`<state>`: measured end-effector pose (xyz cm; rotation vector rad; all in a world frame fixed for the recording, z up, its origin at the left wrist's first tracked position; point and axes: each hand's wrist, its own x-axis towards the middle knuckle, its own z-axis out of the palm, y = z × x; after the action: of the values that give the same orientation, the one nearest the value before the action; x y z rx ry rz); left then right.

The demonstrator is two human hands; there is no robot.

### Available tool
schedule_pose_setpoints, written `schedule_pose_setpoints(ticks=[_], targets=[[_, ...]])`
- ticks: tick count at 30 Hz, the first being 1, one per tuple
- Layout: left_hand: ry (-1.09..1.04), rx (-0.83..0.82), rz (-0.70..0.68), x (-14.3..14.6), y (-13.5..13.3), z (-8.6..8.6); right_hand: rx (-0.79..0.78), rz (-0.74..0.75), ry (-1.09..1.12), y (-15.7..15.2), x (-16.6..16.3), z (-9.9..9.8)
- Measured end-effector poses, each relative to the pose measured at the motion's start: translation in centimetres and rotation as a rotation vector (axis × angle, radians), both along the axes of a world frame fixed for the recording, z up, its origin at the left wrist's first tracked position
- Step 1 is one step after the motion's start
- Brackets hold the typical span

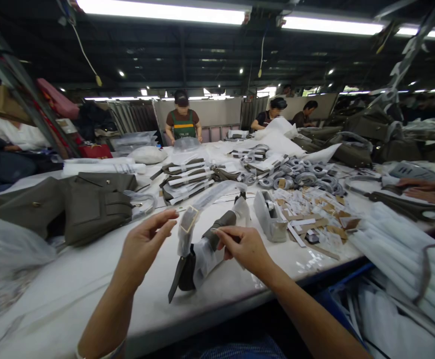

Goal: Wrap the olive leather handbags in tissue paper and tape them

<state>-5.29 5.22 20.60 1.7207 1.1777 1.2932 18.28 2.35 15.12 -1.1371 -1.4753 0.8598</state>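
Note:
A dark olive bag strap [221,224], partly wrapped in clear film, lies on the table in front of me. Its film-covered loop [202,202] arches up on the left, and a dark end tab [185,271] hangs near the table's front edge. My right hand [245,247] is closed in a pinch over the olive section; a small pale bit shows at the fingertips, too small to name. To the left of the loop, my left hand [148,244] is raised, its thumb and fingers apart with nothing between them.
Olive handbags [90,209] lie at left. A film-wrapped block [269,217] stands right of the strap, beside scattered paper tags [314,214]. Behind are stacked straps [187,177] and coiled straps [303,174]. A co-worker's hands [426,192] work at right, above white wrapped bundles [404,254].

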Motion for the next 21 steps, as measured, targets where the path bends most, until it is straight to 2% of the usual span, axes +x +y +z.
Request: schedule_pose_setpoints(ticks=[4,8,12,14,16,19,21], targets=[[0.033,-0.117,-0.343,0.9,2.7,-1.2,0.051,0.022,-0.072,2.3,-2.2,1.1],[0.042,-0.159,-0.431,1.8,3.9,-1.4,0.052,0.084,-0.114,3.0,-3.4,2.1],[-0.042,-0.214,-0.357,0.5,3.6,-2.2,0.031,0.126,-0.124,1.8,-2.9,2.0],[-0.180,-0.287,-0.283,-0.5,2.8,-3.1,0.024,0.186,-0.119,0.5,-2.3,1.5],[-0.403,-0.409,-0.196,-1.6,1.7,-4.2,0.026,0.196,-0.128,-1.0,-2.0,0.7],[-0.750,-0.456,-0.072,-2.6,0.1,-6.0,0.089,0.070,-0.141,-2.9,-2.1,-0.6],[-0.897,-0.453,-0.009,-2.6,-0.7,-6.9,0.221,0.001,-0.105,-3.6,-2.4,-1.1]])
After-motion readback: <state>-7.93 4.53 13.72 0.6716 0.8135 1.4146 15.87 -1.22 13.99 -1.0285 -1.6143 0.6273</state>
